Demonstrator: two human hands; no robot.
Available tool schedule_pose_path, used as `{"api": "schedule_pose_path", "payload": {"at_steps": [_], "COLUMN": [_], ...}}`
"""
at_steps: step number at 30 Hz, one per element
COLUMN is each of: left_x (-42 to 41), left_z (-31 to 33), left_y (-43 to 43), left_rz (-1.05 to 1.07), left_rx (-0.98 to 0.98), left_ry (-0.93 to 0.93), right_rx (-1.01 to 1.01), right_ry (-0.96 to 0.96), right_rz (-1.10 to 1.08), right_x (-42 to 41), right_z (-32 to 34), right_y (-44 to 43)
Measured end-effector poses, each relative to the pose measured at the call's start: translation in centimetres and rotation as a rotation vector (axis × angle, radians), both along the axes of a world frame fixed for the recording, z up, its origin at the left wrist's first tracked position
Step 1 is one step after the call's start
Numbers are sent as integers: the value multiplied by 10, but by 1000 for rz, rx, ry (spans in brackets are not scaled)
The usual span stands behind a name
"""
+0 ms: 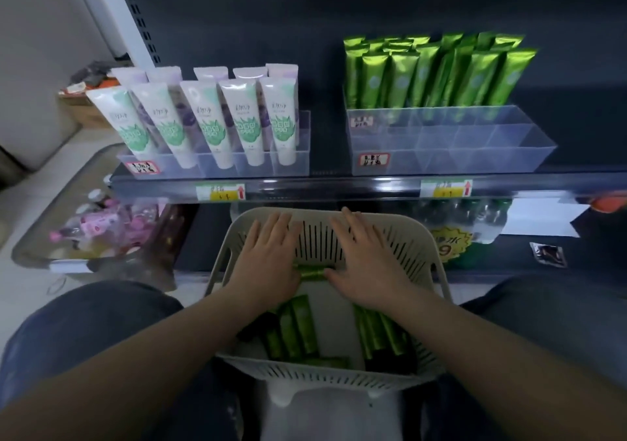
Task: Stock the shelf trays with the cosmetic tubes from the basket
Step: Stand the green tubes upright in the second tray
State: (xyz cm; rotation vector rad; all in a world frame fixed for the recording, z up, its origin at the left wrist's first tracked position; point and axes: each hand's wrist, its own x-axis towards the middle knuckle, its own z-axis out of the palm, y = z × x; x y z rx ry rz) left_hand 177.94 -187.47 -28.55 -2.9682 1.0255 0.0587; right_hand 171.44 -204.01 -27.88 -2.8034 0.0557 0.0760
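Glossy green foil cosmetic tubes (292, 328) loose in the beige slotted plastic basket (437, 264) at lower centre of the frame: probably light, soft-walled and slick, so best taken round the mid-body or by the stiffer cap end, without hard squeezing. Left hand (268, 257) and right hand (366, 260) palm-down at the basket's far end, fingers straight and slightly spread, thumbs touching one crosswise green tube (312, 273) between them, gripping nothing visibly. At upper right, clear divided plastic tray (451, 150), back rows filled, front compartments unfilled.
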Motion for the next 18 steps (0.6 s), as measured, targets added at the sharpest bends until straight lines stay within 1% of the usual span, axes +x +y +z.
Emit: {"api": "schedule_pose_path", "payload": {"at_steps": [7, 10, 14, 18], "left_x": [17, 24, 28, 33], "left_z": [-30, -43, -60, -85], "left_y": [7, 8, 6, 4], "left_rz": [33, 64, 82, 107], "left_rx": [11, 21, 59, 117], "left_ry": [123, 215, 343, 426], "right_rx": [12, 12, 30, 69], "right_ry": [170, 244, 296, 353], "right_rz": [54, 92, 130, 136], "right_x": [-1, 1, 6, 15], "right_z": [-32, -46, -63, -80], "right_y": [6, 9, 13, 17]}}
